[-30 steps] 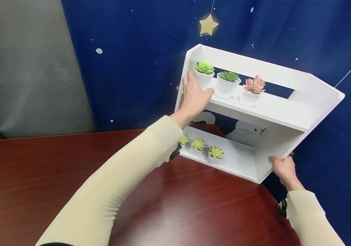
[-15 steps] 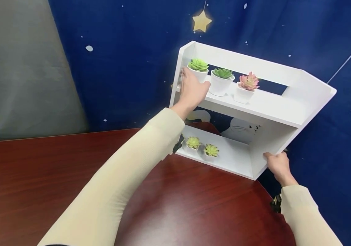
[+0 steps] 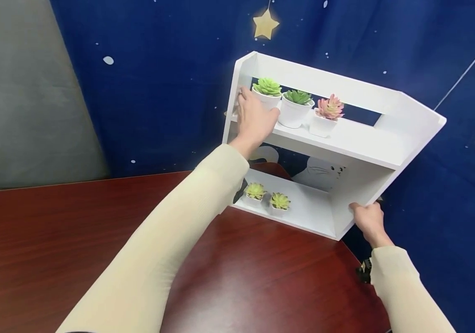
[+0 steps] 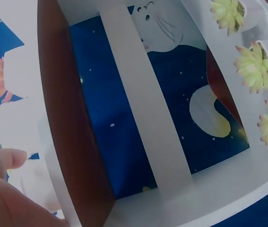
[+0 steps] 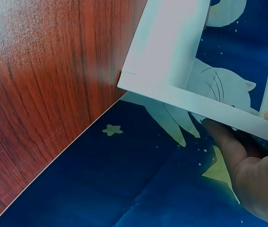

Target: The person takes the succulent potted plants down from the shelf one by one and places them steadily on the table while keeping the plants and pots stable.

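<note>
In the head view my left hand (image 3: pixel 256 118) is at the top tier of a white two-tier shelf (image 3: pixel 358 138). Its fingers and thumb hold the leftmost potted succulent (image 3: pixel 267 95), bright green in a white pot. Beside that pot stand a darker green succulent (image 3: pixel 295 108) and a pink one (image 3: pixel 325 118). In the left wrist view the thumb (image 4: pixel 14 158) lies near the white pots. My right hand (image 3: pixel 369 222) grips the shelf's right side panel, thumb on the inner face and fingers outside. The right wrist view shows those fingers (image 5: pixel 228 142) against the panel's edge.
Small yellow-green succulents (image 4: pixel 255 68) stand on the lower tier, one hidden by my left sleeve in the head view. The shelf rests near the right edge of a reddish-brown table (image 3: pixel 96 240). A dark blue patterned curtain (image 3: pixel 158 92) hangs behind.
The leftmost pot has shifted slightly right along the top tier with my left hand, closer to the middle pot. My right hand keeps its grip. The head view has turned a little right.
</note>
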`<move>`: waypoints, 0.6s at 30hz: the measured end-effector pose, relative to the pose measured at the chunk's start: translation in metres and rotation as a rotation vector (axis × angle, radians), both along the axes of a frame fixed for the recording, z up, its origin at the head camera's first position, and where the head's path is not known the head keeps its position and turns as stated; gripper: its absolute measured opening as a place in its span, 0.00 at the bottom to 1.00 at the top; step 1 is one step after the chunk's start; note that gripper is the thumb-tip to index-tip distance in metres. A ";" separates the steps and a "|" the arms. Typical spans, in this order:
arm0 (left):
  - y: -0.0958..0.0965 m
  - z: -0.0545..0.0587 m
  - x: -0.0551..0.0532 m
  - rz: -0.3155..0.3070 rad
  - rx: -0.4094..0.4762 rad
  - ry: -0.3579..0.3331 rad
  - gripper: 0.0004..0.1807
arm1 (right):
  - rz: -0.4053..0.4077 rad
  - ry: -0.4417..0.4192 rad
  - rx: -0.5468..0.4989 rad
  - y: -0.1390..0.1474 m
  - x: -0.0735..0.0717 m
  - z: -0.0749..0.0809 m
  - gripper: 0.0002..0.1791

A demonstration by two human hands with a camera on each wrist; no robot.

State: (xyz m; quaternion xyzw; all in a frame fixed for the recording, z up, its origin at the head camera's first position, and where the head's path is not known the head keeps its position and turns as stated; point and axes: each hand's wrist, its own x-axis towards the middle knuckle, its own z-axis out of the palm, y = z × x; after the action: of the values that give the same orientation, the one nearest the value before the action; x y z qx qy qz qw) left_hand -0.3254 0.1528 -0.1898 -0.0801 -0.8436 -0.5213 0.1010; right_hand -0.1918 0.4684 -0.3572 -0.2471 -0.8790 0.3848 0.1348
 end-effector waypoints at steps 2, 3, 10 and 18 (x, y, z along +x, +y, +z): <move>-0.002 0.002 -0.001 -0.008 -0.008 -0.002 0.52 | -0.002 -0.003 0.000 0.000 0.002 0.001 0.32; -0.003 0.002 -0.002 -0.009 -0.019 0.003 0.52 | -0.005 -0.004 0.005 0.000 0.003 0.002 0.32; -0.004 0.000 -0.006 0.009 -0.076 0.042 0.50 | -0.042 0.008 0.036 0.000 0.006 0.002 0.31; -0.002 0.000 -0.006 0.083 -0.153 0.032 0.53 | -0.043 0.020 0.034 -0.006 0.003 -0.001 0.31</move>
State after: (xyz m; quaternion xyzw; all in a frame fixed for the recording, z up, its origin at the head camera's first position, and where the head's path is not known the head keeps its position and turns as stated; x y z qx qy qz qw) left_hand -0.3312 0.1508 -0.1898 -0.0609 -0.8819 -0.4493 0.1292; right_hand -0.1891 0.4619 -0.3578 -0.2597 -0.8785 0.3692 0.1561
